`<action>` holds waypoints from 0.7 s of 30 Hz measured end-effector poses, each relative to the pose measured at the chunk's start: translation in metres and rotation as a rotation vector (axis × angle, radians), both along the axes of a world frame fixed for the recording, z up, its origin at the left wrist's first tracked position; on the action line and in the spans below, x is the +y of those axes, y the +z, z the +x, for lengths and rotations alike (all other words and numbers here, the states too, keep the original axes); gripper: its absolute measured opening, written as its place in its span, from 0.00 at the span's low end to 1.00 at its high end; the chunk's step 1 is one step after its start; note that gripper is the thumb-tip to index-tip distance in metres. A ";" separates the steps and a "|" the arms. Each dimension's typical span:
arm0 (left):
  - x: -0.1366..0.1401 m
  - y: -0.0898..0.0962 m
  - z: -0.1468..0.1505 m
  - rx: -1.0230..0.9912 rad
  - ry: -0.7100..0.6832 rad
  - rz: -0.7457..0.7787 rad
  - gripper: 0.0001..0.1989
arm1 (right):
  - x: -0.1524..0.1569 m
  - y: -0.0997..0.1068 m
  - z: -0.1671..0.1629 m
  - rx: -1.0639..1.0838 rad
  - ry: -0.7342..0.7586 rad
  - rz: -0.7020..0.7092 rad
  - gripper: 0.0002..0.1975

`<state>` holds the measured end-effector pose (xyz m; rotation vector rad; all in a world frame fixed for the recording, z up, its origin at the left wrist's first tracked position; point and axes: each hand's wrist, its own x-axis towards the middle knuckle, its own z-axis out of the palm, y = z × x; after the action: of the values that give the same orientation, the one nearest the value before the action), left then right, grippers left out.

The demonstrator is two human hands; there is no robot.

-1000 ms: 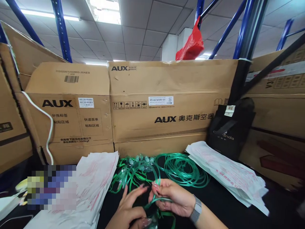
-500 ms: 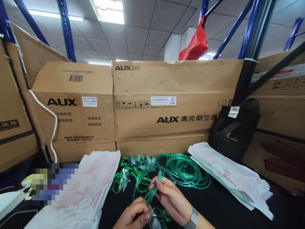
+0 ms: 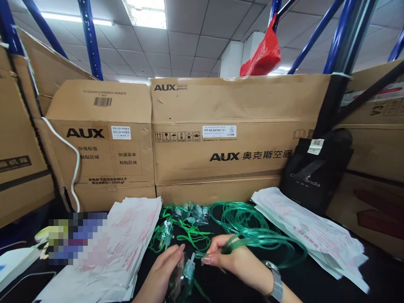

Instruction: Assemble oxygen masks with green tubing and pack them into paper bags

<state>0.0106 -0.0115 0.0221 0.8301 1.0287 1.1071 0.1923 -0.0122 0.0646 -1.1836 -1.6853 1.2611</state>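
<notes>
My left hand [image 3: 166,267] is closed around a clear green oxygen mask [image 3: 187,275] with a pale connector, low in the middle of the view. My right hand [image 3: 240,259] grips a looped length of green tubing [image 3: 268,239] and pinches its end between thumb and fingers. That end is right by the mask's connector; whether they are joined, I cannot tell. Beyond the hands lie more masks [image 3: 197,215] with green elastic straps [image 3: 194,236], and a coil of green tubing [image 3: 235,215] partly behind the held loops.
White printed bags [image 3: 126,235] lie on the left and another stack of white bags [image 3: 303,231] on the right. Cardboard boxes [image 3: 240,105] wall off the back. A black bag [image 3: 311,176] hangs at the right, and a white cable [image 3: 77,164] runs down the left.
My right hand has moved right and now carries looped tubing, with the tube end by the mask. My left hand has shifted from the tubing strands to the mask, which has come into fuller view.
</notes>
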 end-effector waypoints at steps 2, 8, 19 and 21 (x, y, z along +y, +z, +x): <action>0.004 -0.005 0.000 0.086 -0.081 0.070 0.19 | 0.001 -0.005 -0.004 -0.065 0.005 0.029 0.14; 0.018 -0.020 -0.005 0.164 -0.241 0.184 0.23 | 0.002 -0.006 -0.001 -0.207 -0.039 0.232 0.08; 0.023 -0.031 -0.007 0.138 -0.247 0.090 0.23 | 0.002 -0.011 -0.006 -0.206 0.034 0.244 0.10; 0.022 -0.032 -0.006 0.144 -0.252 0.058 0.23 | 0.003 -0.016 -0.007 -0.216 0.032 0.259 0.11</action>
<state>0.0042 0.0102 -0.0097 1.0678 0.9825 0.8755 0.1849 -0.0091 0.0489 -1.1700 -1.9638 0.9235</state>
